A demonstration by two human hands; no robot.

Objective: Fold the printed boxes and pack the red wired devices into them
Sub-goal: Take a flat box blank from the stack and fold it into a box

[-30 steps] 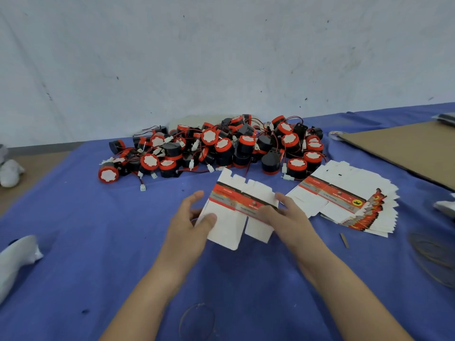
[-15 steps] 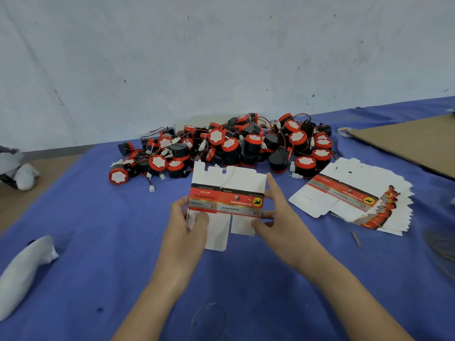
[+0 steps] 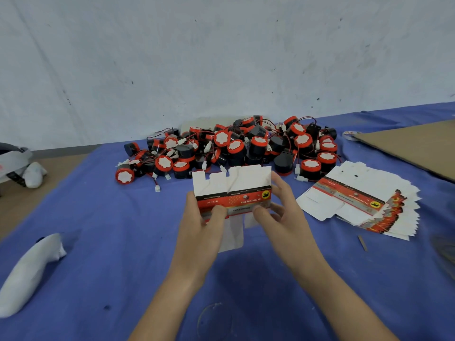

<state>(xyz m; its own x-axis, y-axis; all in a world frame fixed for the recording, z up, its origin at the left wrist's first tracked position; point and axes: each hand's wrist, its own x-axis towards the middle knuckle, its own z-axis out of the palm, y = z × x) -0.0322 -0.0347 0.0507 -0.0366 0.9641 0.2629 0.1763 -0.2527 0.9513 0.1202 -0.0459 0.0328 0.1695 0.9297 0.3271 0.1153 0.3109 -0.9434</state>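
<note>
- Printed box [image 3: 232, 193], a single flat blank, is held up off the desk [image 3: 98, 242] in both hands. It sits right in front of the person, just this side of the heap of red wired devices [image 3: 234, 148], and it is not yet squared into a box.
- Its long axis runs left to right. The red printed band crosses the middle, white notched flaps stand up toward the heap, and more white card hangs down behind the hands.
- The left hand [image 3: 199, 225] pinches the left end, thumb on the printed band and fingers tucked behind, out of sight.
- The right hand [image 3: 283, 215] grips the right end, thumb on the lower part of the band and forefinger up against the right edge of the top flap.
- With one hand at each end, the blank lies straight between them and neither has to reach. From here I'd guess the next move is to press the ends together to open the sleeve.
- The devices lie beyond the blank, touching nothing that is held, and about equally near either hand.
- The stack of flat boxes [image 3: 364, 200] is fanned out on the desk to the right, near the right hand.
- The card looks thin, so it could crease off its fold lines if squeezed unevenly.
</note>
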